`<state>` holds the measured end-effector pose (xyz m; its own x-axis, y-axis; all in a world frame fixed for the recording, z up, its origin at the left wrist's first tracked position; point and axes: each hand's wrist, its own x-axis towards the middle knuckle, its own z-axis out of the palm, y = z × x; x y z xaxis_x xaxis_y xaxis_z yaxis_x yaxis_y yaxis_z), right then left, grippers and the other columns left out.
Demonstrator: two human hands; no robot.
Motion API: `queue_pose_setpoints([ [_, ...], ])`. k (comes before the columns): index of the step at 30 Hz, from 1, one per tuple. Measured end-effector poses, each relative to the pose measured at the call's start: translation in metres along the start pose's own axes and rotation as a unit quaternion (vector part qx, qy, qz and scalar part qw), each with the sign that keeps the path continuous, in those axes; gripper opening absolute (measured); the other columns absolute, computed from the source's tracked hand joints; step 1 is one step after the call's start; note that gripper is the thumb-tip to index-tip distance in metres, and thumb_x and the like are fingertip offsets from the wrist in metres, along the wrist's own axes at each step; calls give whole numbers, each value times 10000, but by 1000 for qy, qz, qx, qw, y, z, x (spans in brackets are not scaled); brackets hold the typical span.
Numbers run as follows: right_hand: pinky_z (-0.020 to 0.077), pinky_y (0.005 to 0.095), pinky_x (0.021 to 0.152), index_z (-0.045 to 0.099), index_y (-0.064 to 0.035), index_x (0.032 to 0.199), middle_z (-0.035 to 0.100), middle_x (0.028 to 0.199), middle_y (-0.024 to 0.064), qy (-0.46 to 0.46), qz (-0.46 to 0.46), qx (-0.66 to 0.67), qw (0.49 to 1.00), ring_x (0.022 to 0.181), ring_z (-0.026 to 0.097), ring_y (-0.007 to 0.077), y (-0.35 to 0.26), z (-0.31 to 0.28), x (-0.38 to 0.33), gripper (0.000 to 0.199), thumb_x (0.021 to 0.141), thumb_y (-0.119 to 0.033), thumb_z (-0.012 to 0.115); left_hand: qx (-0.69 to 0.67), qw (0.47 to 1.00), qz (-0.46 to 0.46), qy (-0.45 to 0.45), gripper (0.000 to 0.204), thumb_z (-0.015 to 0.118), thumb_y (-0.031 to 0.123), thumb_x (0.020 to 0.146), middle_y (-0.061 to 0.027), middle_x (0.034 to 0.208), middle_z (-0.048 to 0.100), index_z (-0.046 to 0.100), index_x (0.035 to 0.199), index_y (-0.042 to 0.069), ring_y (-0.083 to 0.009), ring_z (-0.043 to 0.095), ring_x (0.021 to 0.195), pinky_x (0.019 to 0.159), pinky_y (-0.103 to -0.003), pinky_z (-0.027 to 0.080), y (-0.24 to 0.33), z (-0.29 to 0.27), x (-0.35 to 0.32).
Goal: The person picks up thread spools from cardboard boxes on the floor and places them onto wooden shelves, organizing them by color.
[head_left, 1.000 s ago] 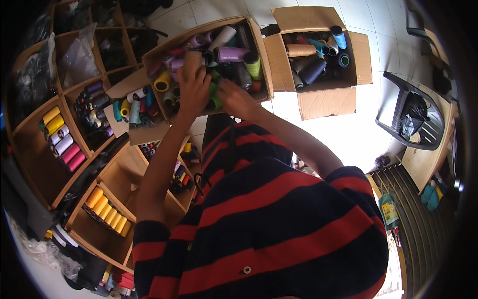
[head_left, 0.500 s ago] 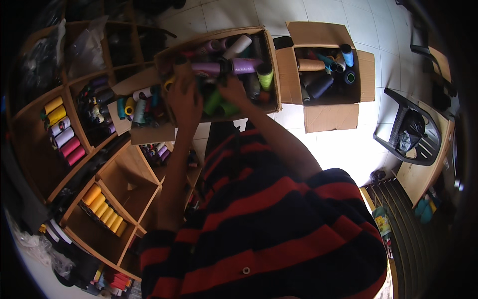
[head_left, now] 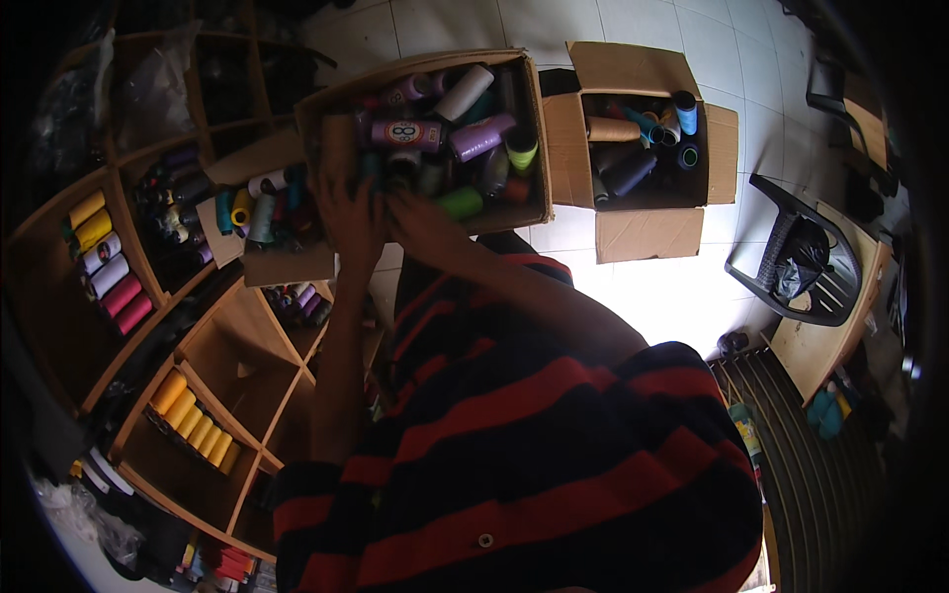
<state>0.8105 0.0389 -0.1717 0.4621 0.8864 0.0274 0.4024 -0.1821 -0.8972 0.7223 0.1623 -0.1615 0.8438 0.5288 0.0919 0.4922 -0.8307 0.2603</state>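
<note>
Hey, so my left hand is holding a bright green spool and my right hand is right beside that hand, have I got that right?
Not quite: the spool in your left hand is brown, not bright green, as the head view shows. Your right hand is right beside that hand, as you said.

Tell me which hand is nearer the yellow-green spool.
Right. The right hand is left of the yellow-green spool; the left hand is farther left, holding the brown spool.
</note>
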Motion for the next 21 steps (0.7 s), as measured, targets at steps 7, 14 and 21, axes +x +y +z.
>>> queue_pose_setpoints([
  [7, 447, 516, 890, 503, 63, 1146, 523, 1130, 266, 36, 83, -141, 986, 1011, 539, 448, 42, -27, -4, 400, 804, -137, 559, 27, 1000, -4, -9, 305, 606, 141, 853, -220, 1339, 403, 609, 1155, 109, -474, 291, 1321, 1071, -560, 278, 15, -9, 3],
  [14, 464, 520, 886, 522, 82, 1125, 554, 1097, 274, 82, 223, -21, 971, 1015, 559, 451, 116, 33, 19, 514, 783, -289, 622, -18, 1000, -15, -9, 352, 599, 106, 835, -187, 1392, 372, 587, 1187, 113, -463, 238, 1347, 1083, -557, 237, 16, -4, 1],
  [21, 488, 514, 879, 515, -53, 1244, 575, 1151, 268, -72, 218, -65, 971, 1030, 579, 448, 119, 11, 34, 579, 778, -371, 643, -38, 999, -12, -22, 356, 616, 81, 796, -141, 1433, 354, 596, 1151, 99, -451, 228, 1357, 1085, -555, 227, 14, -2, 1],
])
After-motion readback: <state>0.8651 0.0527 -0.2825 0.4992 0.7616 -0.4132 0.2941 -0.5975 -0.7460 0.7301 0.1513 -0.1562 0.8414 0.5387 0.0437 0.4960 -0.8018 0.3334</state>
